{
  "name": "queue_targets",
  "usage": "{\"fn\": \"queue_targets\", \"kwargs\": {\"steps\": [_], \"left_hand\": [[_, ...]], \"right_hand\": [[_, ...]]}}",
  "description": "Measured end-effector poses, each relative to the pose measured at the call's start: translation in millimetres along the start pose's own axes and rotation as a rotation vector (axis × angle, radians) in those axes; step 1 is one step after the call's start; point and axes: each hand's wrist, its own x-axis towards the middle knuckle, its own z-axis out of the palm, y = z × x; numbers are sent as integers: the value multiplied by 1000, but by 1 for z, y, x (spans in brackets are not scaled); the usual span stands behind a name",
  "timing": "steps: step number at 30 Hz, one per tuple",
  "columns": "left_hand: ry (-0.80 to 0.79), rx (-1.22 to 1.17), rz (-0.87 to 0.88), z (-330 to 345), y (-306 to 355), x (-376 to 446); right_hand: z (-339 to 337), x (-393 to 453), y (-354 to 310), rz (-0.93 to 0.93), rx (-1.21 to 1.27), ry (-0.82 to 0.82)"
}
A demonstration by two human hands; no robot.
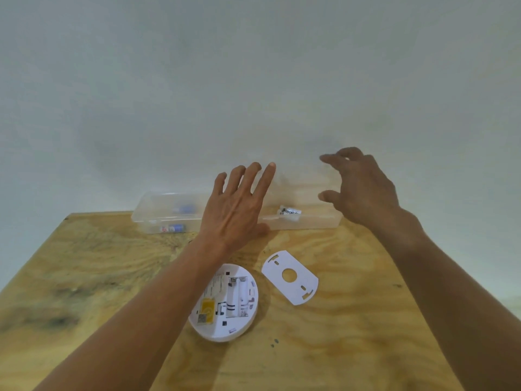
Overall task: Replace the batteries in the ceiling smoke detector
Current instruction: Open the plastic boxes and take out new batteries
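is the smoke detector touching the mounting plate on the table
Apart. The head view shows a clear strip of bare wooden table between the smoke detector and the white mounting plate.

I see both hands spread, empty: left hand (236,204) over clear plastic box (166,213), right hand (363,187) above its right end. Smoke detector (225,303) lies open-backed beside mounting plate (290,276) on plywood table (84,277).

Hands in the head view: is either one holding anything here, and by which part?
Nothing is held. The left hand is spread open in front of the clear plastic box; the right hand hovers open above its right end, fingers curled, empty.
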Motion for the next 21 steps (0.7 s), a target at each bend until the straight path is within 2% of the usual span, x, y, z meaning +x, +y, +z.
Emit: {"fn": "queue_targets", "kwargs": {"steps": [2,4,8,13,21], "left_hand": [[8,9,-1,-2,1,-1],[19,13,5,-3,2,-2],[19,15,21,-4,0,-4],[-62,-7,32,-3,6,-1],[-110,-184,-8,-7,17,1]], "right_hand": [[-1,4,10,6,61,-91],[-1,3,11,-3,183,-88],[5,-9,11,4,278,-79],[16,-28,14,29,161,-85],[32,-40,17,41,289,-32]]}}
